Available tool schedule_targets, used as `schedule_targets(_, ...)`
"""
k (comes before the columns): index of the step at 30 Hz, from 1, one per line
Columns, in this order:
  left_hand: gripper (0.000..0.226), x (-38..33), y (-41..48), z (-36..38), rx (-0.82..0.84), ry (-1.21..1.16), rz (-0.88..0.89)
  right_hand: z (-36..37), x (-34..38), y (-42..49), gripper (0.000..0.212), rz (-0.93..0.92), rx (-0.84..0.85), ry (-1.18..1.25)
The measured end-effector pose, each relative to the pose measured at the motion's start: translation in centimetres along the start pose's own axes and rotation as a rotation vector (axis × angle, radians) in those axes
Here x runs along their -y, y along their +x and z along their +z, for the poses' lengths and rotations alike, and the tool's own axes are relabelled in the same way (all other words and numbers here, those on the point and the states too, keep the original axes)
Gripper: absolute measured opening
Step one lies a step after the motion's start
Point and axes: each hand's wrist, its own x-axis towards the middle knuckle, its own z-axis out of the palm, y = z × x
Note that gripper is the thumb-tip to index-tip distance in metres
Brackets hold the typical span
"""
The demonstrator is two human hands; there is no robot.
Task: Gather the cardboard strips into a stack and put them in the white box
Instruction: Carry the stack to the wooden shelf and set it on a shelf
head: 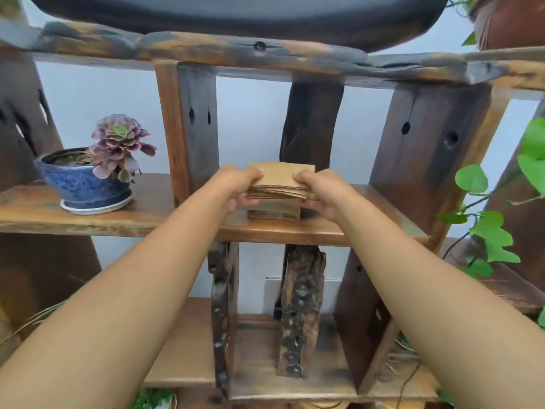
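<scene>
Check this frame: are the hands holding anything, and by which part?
Yes. Both hands grip a stack of cardboard strips by its short ends, the left hand at the left end, the right hand at the right, above more strips on the wooden shelf.

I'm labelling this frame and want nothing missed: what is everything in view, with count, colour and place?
held cardboard strips: one bundle, brown, lifted between both hands above the middle shelf
lower cardboard stack: one, brown, resting on the middle shelf under the held bundle
wooden shelf unit: one, dark weathered brown, fills the view
blue pot: one, on a white saucer, left on the middle shelf
succulent: one, purple-green, in the blue pot
leafy vine: one, green, right edge
brown pot: one, top right
left hand: grips the bundle's left end
right hand: grips the bundle's right end
</scene>
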Motion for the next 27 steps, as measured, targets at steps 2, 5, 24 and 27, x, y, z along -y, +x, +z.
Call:
schedule_targets(2, 0.039, 0.1, 1.3, 0.1, -0.022, 0.048, -0.008, 0.3, 0.1, 1.2, 0.036, 0.004, -0.024, -0.041)
schedule_targets(5, 0.04, 0.6, 2.7, 0.3, -0.043, 0.136, -0.024, 0.8, -0.4, 2.6, 0.025, 0.01, -0.075, -0.125)
schedule_targets(24, 0.039, 1.1, 4.7, -0.2, 0.083, 0.348, -0.336, 0.4, -1.5, 4.6, 0.046, 0.248, 0.005, -0.406)
schedule_targets(27, 0.051, 0.6, 4.4, 0.1, 0.082, 0.369, -0.339, 0.1, -0.8, 4.6, 0.061, 0.293, 0.007, -0.422)
